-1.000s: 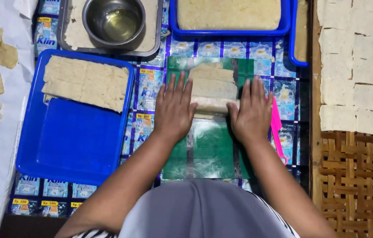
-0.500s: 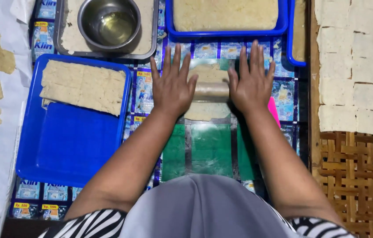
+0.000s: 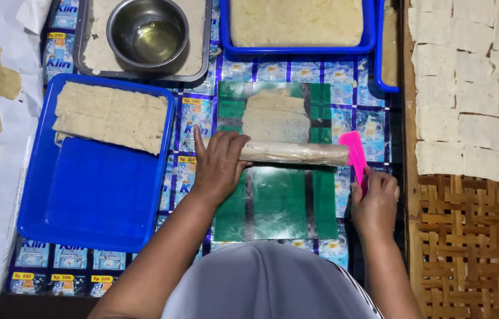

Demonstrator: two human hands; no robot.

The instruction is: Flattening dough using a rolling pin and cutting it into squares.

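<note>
Head view, the only one. The left hand (image 3: 218, 166) lies flat and open, palm down, on the left end of the rolling pin (image 3: 294, 152), which sits crosswise on the green sheet (image 3: 279, 201) near the middle of the counter. Just beyond the pin, toward the far edge, lies a flattened dough piece (image 3: 275, 115) on the same sheet. The right hand (image 3: 374, 201) is off the pin, fingers closed around the pink scraper (image 3: 355, 155), whose blade stands just beside the pin's right end. To the left sits a blue tray (image 3: 96, 195) holding rolled dough sheets at its far half; at the far edge are a metal bowl (image 3: 148, 32) of clear liquid and another blue tray (image 3: 296, 48) of dough. Cut squares (image 3: 468, 88) dry on the woven mat (image 3: 468, 248) along the right edge. Judgement: the step in hand looks like lifting the thin sheet. The pin should be held steady with light, even palm pressure so it does not skid; the scraper should go in low and flat under the dough's edge, since a steep angle would likely tear it.
</note>
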